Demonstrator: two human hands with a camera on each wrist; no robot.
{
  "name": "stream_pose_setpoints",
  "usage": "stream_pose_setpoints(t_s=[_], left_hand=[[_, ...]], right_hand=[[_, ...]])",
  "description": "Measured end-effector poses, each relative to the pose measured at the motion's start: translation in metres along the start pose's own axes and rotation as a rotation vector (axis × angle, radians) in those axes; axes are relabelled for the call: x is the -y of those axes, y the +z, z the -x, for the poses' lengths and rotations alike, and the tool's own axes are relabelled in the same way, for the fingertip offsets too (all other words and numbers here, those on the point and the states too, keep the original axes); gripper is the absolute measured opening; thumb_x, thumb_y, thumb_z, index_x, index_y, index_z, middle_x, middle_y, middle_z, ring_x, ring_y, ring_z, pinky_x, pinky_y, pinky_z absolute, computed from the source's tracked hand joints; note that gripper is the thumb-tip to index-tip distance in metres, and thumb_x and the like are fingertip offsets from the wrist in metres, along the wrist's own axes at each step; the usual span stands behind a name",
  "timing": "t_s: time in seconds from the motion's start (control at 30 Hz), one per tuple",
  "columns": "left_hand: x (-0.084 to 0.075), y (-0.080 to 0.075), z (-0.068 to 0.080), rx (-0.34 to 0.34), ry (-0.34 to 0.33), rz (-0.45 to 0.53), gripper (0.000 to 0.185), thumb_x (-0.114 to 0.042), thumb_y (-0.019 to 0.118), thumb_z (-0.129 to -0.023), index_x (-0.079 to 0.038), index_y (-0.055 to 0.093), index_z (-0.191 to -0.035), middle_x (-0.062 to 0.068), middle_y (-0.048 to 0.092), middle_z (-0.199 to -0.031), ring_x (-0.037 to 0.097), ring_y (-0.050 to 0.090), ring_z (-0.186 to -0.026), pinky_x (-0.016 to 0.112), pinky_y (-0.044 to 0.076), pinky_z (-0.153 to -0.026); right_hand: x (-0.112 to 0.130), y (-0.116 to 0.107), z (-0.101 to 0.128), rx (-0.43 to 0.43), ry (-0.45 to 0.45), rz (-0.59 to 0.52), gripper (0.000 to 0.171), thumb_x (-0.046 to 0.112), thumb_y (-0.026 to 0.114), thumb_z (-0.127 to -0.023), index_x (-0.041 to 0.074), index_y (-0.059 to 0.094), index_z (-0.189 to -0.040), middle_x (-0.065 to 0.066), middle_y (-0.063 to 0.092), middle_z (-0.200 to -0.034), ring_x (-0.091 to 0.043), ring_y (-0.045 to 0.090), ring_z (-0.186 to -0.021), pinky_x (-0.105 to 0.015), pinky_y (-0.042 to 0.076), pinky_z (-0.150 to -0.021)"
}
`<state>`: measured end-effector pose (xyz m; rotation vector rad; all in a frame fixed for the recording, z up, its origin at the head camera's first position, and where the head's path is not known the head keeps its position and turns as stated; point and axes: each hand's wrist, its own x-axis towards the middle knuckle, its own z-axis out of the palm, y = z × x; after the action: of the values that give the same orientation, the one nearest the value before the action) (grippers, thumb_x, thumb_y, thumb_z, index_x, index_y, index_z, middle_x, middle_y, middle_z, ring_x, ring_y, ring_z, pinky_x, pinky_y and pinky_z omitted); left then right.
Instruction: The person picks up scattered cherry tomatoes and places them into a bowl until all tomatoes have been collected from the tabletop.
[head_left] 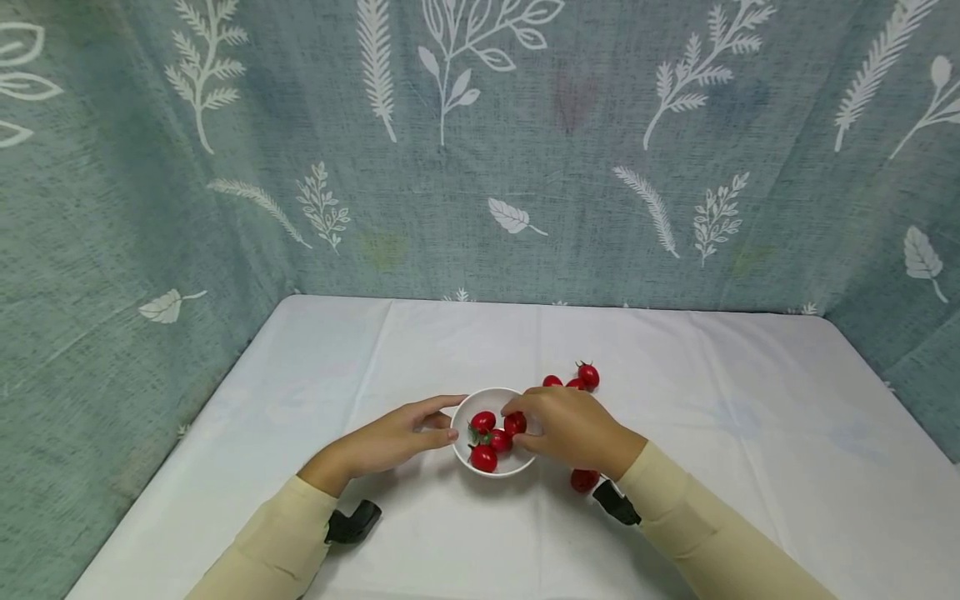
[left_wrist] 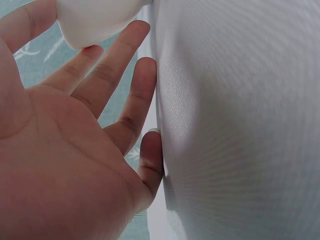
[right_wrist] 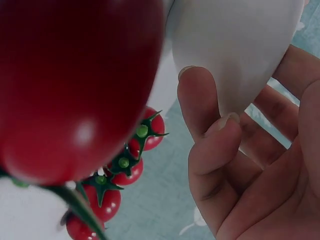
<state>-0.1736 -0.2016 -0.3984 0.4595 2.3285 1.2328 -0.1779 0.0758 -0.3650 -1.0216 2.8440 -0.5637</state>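
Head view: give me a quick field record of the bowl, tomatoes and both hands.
bowl: white bowl, near the front of the table
in bowl: four cherry tomatoes
outside bowl: three tomatoes behind the right hand, one near the wrist
left hand: fingers straight, touching the bowl's left side
right hand: over the bowl's right rim, fingertips on a tomato; grip unclear

The desk (head_left: 750, 417) is covered by a white cloth; loose cherry tomatoes (head_left: 587, 375) are scattered beside the white bowl (head_left: 480, 400).
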Motion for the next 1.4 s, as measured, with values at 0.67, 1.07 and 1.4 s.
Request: stream_pose_setpoints(t_s=[0.67, 1.07, 1.4], left_hand=[[0.001, 0.0, 0.001, 0.002, 0.002, -0.022, 0.055, -0.042, 0.059, -0.1, -0.031, 0.042, -0.151, 0.003, 0.064, -0.123, 0.02, 0.057, -0.117, 0.049, 0.043, -0.099], [0.0, -0.001, 0.001, 0.008, 0.021, -0.024, 0.053, -0.039, 0.058, -0.101, -0.03, 0.043, -0.151, 0.004, 0.065, -0.124, 0.022, 0.057, -0.12, 0.051, 0.042, -0.1], [-0.002, -0.002, 0.003, 0.012, 0.015, -0.018, 0.055, -0.04, 0.058, -0.101, -0.029, 0.042, -0.152, 0.005, 0.064, -0.124, 0.021, 0.057, -0.118, 0.049, 0.043, -0.098]], right_hand=[[0.0, 0.006, -0.012, 0.065, 0.02, -0.094, 0.029, 0.02, 0.083, -0.082, 0.017, 0.072, -0.109, 0.006, 0.072, -0.099, -0.013, 0.064, -0.091, -0.03, 0.056, -0.081], [0.0, 0.008, -0.015, 0.073, 0.033, -0.089, 0.029, 0.02, 0.084, -0.081, 0.016, 0.074, -0.108, 0.006, 0.073, -0.1, -0.011, 0.064, -0.093, -0.03, 0.057, -0.085], [-0.004, 0.005, -0.009, 0.03, 0.017, -0.108, 0.031, 0.025, 0.08, -0.086, 0.018, 0.074, -0.115, 0.005, 0.074, -0.111, -0.015, 0.067, -0.108, -0.034, 0.055, -0.09]])
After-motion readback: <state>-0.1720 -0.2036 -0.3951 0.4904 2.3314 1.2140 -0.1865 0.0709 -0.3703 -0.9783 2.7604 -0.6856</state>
